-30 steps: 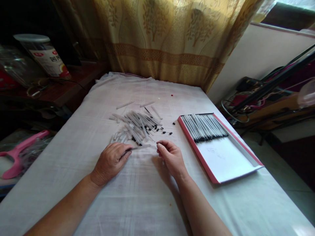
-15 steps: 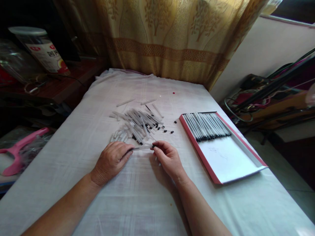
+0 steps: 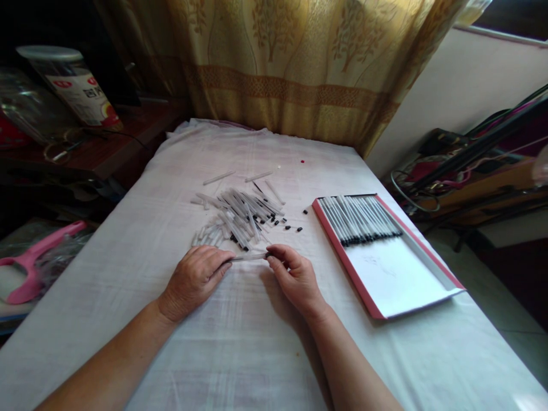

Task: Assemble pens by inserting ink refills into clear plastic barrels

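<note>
A thin translucent plastic tube (image 3: 249,257) stretches between my two hands, low over the cloth. My left hand (image 3: 196,279) is closed, its thumb and fingers pinching the tube's left end. The tube's right end sits between the thumb and forefinger of my right hand (image 3: 295,278), where a dark tip shows; the fingertips partly hide it. Just beyond my hands lies a loose pile of similar tubes (image 3: 240,208), some with black ends. Several small black caps (image 3: 287,228) are scattered at the pile's right side.
To the right lies a shallow red-edged box (image 3: 349,271) with a row of black-ended tubes (image 3: 362,220) in its far half. A white cloth (image 3: 231,354) covers the table. A lidded jar (image 3: 77,88) stands at the far left, and a gold curtain (image 3: 291,74) hangs behind the table.
My right hand has shifted very slightly right, still pinching the tube's dark end. My left hand and the pile look the same.
</note>
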`<state>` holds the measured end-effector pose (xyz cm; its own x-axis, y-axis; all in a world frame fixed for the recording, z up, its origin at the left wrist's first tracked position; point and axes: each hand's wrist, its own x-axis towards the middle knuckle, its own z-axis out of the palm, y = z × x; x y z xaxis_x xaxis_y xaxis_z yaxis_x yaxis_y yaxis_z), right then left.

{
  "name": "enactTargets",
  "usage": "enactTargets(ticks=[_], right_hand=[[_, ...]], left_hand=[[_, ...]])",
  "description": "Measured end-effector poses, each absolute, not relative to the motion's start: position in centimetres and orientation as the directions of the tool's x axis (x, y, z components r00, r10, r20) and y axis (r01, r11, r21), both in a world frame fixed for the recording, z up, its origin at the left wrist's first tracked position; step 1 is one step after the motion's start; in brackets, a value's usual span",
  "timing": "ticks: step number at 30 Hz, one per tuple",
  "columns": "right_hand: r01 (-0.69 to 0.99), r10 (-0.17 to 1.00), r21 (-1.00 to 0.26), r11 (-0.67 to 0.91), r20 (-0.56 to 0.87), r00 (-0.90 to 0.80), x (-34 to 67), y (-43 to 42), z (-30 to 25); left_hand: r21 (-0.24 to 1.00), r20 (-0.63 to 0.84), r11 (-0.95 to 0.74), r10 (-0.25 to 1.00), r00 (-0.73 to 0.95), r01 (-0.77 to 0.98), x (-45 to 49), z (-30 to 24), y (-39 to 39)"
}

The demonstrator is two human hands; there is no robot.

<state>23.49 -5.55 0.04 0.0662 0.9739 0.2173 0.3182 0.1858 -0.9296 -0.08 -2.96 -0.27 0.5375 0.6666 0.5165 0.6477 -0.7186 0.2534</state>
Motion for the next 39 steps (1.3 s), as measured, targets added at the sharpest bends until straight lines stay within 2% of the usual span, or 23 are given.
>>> enactTargets(ticks=[6, 13, 20, 28, 34, 39], right_hand=[[0.447, 0.961, -0.859, 0.25, 0.278, -0.004, 23.8, -5.5, 0.4], [0.58, 0.976, -0.787, 0.21, 0.207, -0.073, 23.9, -5.6, 0.1], [0.447, 0.976, -0.871, 0.203, 0.214, -0.025, 24.0, -5.7, -0.1], [0.468, 0.975, -0.859, 0.209, 0.217, -0.038, 24.1, -5.6, -0.2], [0.432, 0.97, -0.871, 0.233, 0.237, -0.046, 24.3, -5.6, -0.5], [0.337, 0.981, -0.925, 0.176, 0.194, 0.019, 24.2, -5.5, -0.6]], left_hand=[[0.243, 0.537, -0.735, 0.645, 0.544, 0.633, 0.0, -0.2, -3.0], [0.249, 0.551, -0.749, 0.631, 0.546, 0.614, 0.1, -0.2, -2.9], [0.243, 0.542, -0.736, 0.643, 0.541, 0.632, 0.0, -0.3, -2.9], [0.246, 0.533, -0.733, 0.649, 0.543, 0.635, -0.1, -0.4, -2.9], [0.245, 0.531, -0.732, 0.65, 0.544, 0.636, 0.0, -0.3, -3.0], [0.291, 0.521, -0.69, 0.696, 0.495, 0.663, 0.0, 0.1, -2.9]])
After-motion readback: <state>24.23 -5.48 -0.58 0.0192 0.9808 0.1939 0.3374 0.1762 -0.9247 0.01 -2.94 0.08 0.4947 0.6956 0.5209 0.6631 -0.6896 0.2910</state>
